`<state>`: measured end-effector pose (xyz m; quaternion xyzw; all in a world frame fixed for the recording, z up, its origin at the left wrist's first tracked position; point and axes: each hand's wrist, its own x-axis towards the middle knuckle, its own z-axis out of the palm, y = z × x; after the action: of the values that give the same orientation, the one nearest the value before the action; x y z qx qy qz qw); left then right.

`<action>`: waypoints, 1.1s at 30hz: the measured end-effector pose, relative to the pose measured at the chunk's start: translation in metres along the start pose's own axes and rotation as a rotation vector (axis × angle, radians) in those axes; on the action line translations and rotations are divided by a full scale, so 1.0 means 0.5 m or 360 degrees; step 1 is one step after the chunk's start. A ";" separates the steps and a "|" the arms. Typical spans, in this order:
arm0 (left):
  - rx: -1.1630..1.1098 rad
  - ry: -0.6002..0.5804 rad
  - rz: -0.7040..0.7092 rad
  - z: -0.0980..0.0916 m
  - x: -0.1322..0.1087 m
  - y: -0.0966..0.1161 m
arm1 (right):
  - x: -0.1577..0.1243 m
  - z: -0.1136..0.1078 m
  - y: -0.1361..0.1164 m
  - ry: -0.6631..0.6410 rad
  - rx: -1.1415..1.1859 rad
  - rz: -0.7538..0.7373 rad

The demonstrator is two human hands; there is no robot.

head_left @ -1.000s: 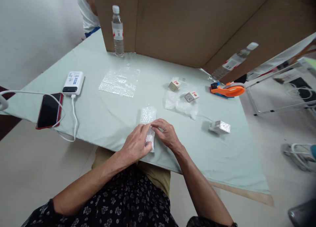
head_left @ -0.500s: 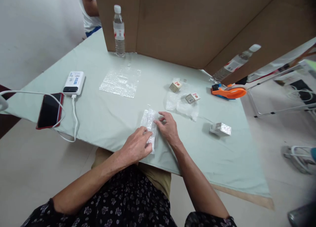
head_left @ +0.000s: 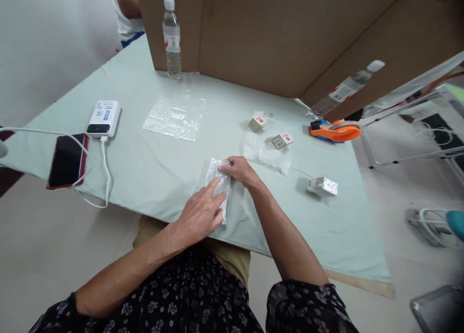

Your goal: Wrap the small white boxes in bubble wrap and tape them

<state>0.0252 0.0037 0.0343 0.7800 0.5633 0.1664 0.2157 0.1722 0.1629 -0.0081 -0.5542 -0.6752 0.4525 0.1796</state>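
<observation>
A narrow folded strip of bubble wrap (head_left: 217,167) lies on the table near its front edge. My left hand (head_left: 201,211) rests over its lower left side, with the index finger stretched out and the fingers apart. At the strip's upper right edge, my right hand (head_left: 242,170) pinches the plastic between thumb and fingers. Whether anything is inside the strip I cannot make out. Two small printed boxes, one on the left (head_left: 257,123) and one on the right (head_left: 282,140), sit on another piece of bubble wrap (head_left: 268,156) beyond my right hand.
A flat bubble wrap sheet (head_left: 176,118) lies at the back left. A wrapped box (head_left: 323,186) and an orange tape dispenser (head_left: 337,132) are on the right. Water bottles (head_left: 172,45) stand by the cardboard panel (head_left: 250,38). A power bank (head_left: 104,119) and phone (head_left: 67,161) lie left.
My right hand has moved slightly left and up and closed on the strip's edge. My left index finger has straightened. The whole view has shifted a little.
</observation>
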 end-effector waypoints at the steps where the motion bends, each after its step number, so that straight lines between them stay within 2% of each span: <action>1: 0.0046 -0.0013 0.0043 -0.001 0.000 0.000 | 0.001 0.000 -0.001 -0.0012 0.0005 -0.0018; 4: 0.0087 -0.0051 0.0108 -0.002 0.001 -0.002 | -0.004 0.006 -0.008 0.0010 0.0143 -0.0102; 7: 0.0020 -0.0033 0.0121 0.001 0.001 -0.008 | -0.020 0.016 -0.017 0.0034 0.0429 -0.0171; 13: -0.0254 0.0137 0.0154 0.016 -0.004 -0.032 | -0.072 0.018 -0.039 0.0095 0.0741 -0.0345; 16: -0.0420 0.0301 0.0152 0.029 -0.012 -0.040 | -0.120 0.012 -0.053 0.0135 0.0679 -0.0437; 21: -0.0537 0.0693 -0.0095 0.059 -0.028 -0.041 | -0.210 0.014 -0.072 0.0403 0.0295 -0.0605; 24: -0.0540 0.0836 -0.0155 0.070 -0.031 -0.047 | -0.255 0.031 -0.070 0.0403 0.0175 -0.0721; 26: -0.0538 0.0808 -0.0130 0.069 -0.030 -0.054 | -0.280 0.050 -0.059 0.0379 0.0110 -0.0800; 28: -0.0544 0.0682 -0.0102 0.064 -0.026 -0.061 | -0.300 0.075 -0.040 0.0395 0.0025 -0.0881; 33: -0.0576 0.0332 -0.0090 0.035 -0.008 -0.069 | -0.318 0.137 0.016 0.0625 -0.0041 -0.0972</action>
<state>0.0050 0.0067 0.0016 0.6909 0.5652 0.3388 0.2974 0.1766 -0.0102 -0.0094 -0.4055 -0.7679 0.2544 0.4257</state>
